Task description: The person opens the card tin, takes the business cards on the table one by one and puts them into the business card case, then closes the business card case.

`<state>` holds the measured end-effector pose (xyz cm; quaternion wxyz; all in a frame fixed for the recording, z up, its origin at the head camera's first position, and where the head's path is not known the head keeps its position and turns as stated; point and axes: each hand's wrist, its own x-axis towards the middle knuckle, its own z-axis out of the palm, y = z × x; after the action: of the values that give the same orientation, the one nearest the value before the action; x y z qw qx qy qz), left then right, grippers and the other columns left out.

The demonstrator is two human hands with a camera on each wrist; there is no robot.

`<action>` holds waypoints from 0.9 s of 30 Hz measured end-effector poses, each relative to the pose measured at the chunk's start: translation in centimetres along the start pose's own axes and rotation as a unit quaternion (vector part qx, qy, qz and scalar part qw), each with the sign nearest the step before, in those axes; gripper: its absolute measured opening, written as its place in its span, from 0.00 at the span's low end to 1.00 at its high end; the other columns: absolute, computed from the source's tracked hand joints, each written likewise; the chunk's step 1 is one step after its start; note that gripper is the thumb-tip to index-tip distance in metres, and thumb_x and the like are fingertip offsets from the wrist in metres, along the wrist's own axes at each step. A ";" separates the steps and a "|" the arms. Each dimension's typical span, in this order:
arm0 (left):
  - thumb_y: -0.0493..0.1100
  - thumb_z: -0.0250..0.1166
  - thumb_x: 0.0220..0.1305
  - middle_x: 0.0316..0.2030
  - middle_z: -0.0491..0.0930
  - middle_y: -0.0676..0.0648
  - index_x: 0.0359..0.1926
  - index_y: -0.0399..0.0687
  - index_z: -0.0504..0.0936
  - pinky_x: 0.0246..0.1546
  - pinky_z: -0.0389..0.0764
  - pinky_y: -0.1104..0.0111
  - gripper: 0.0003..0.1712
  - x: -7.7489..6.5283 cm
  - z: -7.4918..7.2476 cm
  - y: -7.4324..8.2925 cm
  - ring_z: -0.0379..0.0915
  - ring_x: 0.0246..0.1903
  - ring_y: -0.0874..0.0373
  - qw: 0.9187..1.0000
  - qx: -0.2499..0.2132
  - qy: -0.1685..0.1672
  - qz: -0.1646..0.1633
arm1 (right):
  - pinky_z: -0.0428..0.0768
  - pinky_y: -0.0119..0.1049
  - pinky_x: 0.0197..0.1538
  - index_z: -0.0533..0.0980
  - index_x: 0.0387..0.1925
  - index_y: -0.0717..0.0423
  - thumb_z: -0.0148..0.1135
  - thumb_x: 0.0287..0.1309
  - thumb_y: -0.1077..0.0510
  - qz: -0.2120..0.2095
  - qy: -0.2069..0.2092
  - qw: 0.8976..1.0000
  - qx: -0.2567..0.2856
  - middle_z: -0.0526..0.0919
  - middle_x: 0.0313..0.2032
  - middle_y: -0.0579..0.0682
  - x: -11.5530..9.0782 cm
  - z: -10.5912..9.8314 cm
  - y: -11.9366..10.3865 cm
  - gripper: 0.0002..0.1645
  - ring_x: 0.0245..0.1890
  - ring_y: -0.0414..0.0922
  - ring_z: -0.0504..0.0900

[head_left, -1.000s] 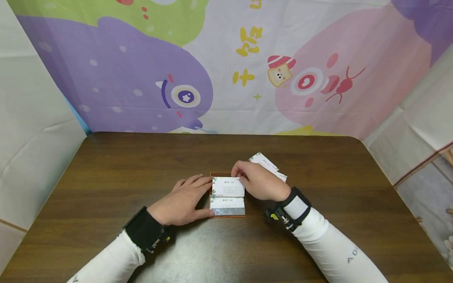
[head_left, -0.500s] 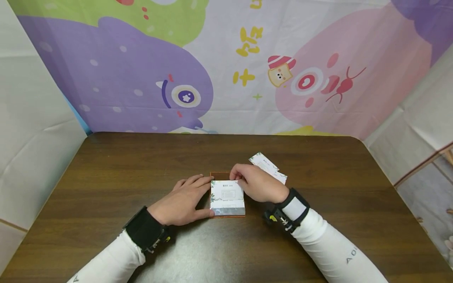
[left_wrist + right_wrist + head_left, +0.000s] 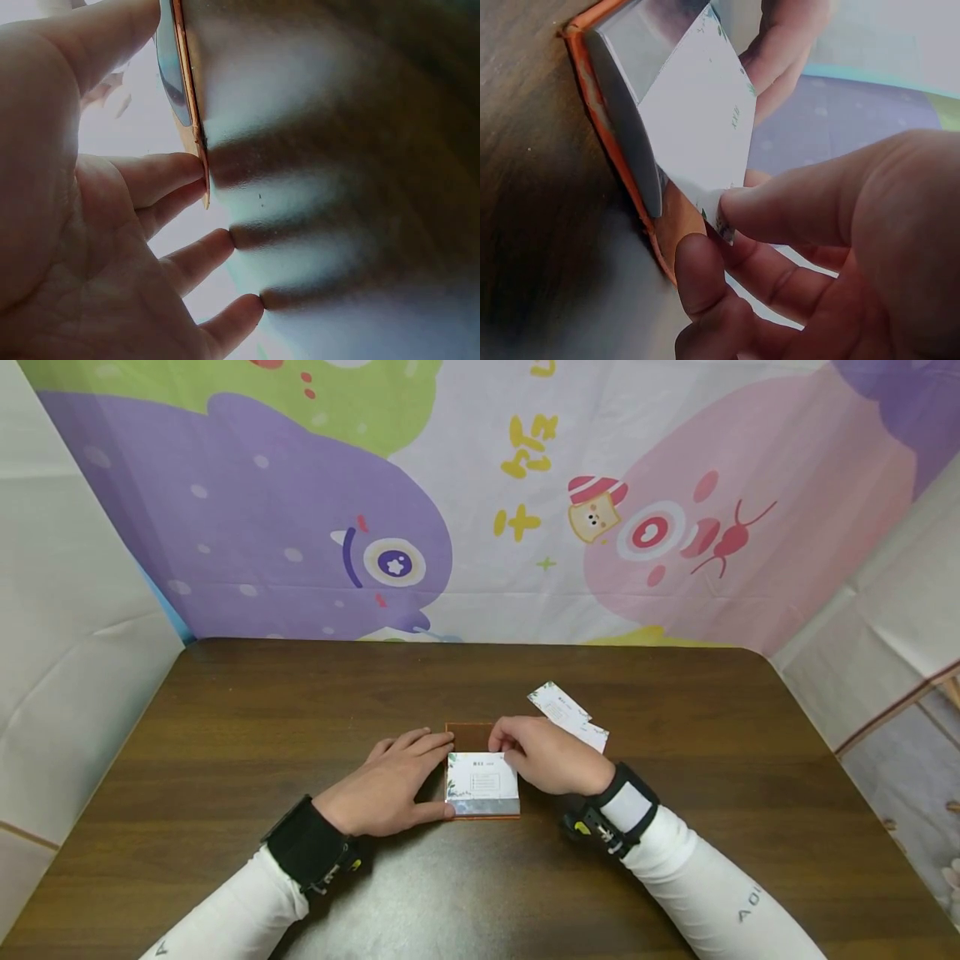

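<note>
A brown card holder [image 3: 468, 737] with orange edges [image 3: 607, 135] lies flat at the middle of the table. In its grey see-through pocket [image 3: 482, 808] sits the lower part of a white business card [image 3: 480, 770] printed with green leaves. My right hand [image 3: 558, 756] pinches this card near its upper right corner, the thumb on its face in the right wrist view. My left hand [image 3: 393, 785] rests with extended fingers along the holder's left edge, thumb at the lower corner. In the left wrist view, fingertips of the left hand [image 3: 112, 217] touch the holder's rim [image 3: 196, 127] and the table.
Behind my right hand lie two overlapping white cards, one farther back [image 3: 557, 700] and one partly covered by the hand [image 3: 597, 737]. The brown wooden table [image 3: 285, 702] ends at a cartoon-printed cloth [image 3: 480, 527]. White cloth walls stand at both sides.
The pinched card has slid down toward me into the pocket, covering the card behind it and baring more of the holder's top. My right hand moved down with it; the left stayed.
</note>
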<state>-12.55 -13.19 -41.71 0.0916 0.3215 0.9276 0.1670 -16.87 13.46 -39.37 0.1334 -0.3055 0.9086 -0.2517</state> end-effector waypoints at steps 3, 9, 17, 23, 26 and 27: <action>0.65 0.69 0.71 0.80 0.61 0.43 0.80 0.40 0.66 0.70 0.61 0.35 0.49 0.0 0.0 0.0 0.51 0.80 0.38 1.000 -0.001 0.000 -0.001 | 0.79 0.39 0.43 0.82 0.45 0.52 0.58 0.73 0.66 -0.003 0.001 1.000 -0.004 0.81 0.35 0.43 -0.1 0.1 0.1 0.09 0.35 0.42 0.77; 0.65 0.69 0.71 0.80 0.61 0.43 0.80 0.41 0.65 0.70 0.61 0.35 0.50 0.0 0.0 0.0 0.51 0.80 0.38 1.000 -0.003 -0.001 -0.001 | 0.79 0.39 0.43 0.82 0.46 0.52 0.58 0.73 0.66 -0.006 0.000 1.000 -0.005 0.80 0.35 0.43 -0.4 0.3 0.2 0.09 0.35 0.42 0.77; 0.65 0.68 0.71 0.80 0.61 0.43 0.81 0.41 0.65 0.71 0.60 0.35 0.49 -0.1 0.0 0.0 0.50 0.80 0.38 1.000 -0.005 -0.004 0.000 | 0.78 0.37 0.39 0.82 0.45 0.50 0.60 0.73 0.65 -0.019 -0.006 1.000 -0.003 0.79 0.33 0.41 -0.8 0.6 0.4 0.08 0.32 0.40 0.76; 0.65 0.68 0.71 0.80 0.62 0.43 0.81 0.41 0.65 0.71 0.60 0.35 0.50 -0.1 0.0 -0.1 0.51 0.80 0.38 1.000 -0.003 -0.001 0.002 | 0.78 0.36 0.39 0.82 0.44 0.49 0.60 0.72 0.66 -0.026 -0.009 1.000 -0.004 0.79 0.32 0.40 -0.9 0.7 0.3 0.09 0.32 0.39 0.76; 0.65 0.68 0.71 0.80 0.62 0.43 0.81 0.41 0.65 0.71 0.60 0.35 0.50 -0.1 0.0 -0.1 0.51 0.80 0.38 1.000 -0.004 -0.001 0.002 | 0.78 0.36 0.39 0.82 0.43 0.49 0.60 0.72 0.66 -0.031 -0.010 0.999 -0.004 0.79 0.32 0.40 -1.0 0.8 0.2 0.10 0.32 0.38 0.76; 0.65 0.68 0.71 0.80 0.61 0.43 0.81 0.41 0.65 0.71 0.60 0.35 0.50 -0.1 0.0 -0.1 0.51 0.80 0.38 1.000 -0.004 -0.001 0.001 | 0.78 0.36 0.39 0.82 0.43 0.49 0.60 0.72 0.66 -0.032 -0.011 0.999 -0.003 0.79 0.32 0.40 -1.0 0.8 0.2 0.10 0.32 0.38 0.76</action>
<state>-12.52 -13.30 -41.70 0.0940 0.3223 0.9264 0.1704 -15.86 13.95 -40.10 0.1340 -0.3376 0.8976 -0.2497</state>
